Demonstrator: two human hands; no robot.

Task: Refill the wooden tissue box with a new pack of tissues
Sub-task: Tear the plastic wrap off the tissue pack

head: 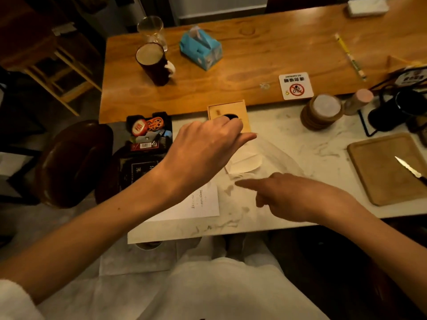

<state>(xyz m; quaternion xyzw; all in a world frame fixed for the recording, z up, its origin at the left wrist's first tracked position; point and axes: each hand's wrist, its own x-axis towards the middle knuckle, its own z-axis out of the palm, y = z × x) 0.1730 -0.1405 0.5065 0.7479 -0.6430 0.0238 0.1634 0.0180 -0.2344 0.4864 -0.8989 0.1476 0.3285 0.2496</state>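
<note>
Reaching over the wooden tissue box (231, 112), the left hand (203, 144) covers most of its top, fingers curled down at the dark oval slot; whether its grip pinches anything there I cannot tell, since the knuckles hide the fingertips. The box sits on the pale marbled counter (312, 146), right at the seam with the wooden bar top (254, 54). Just in front of it lies a loose tissue (245, 162), thin, partly see-through and crumpled at one edge, and the right hand (298, 197) hovers beside it, forefinger stretched out and the other fingers folded in, holding nothing.

The new pack looks to be the blue tissue pack (201, 48) well back on the bar top, a sheet poking out of its top. That one should handle light and squashy in slick plastic wrap: best taken by the long sides, not the flimsy top. The box looks stiff and light, thin boards, so hold it by the walls and spare the lid.

Readable writing: a white sign (296, 86) with a red no-smoking symbol, turned away from the wearer. A handwritten paper sheet (203, 202) lies under the left wrist, too small to read.
</note>
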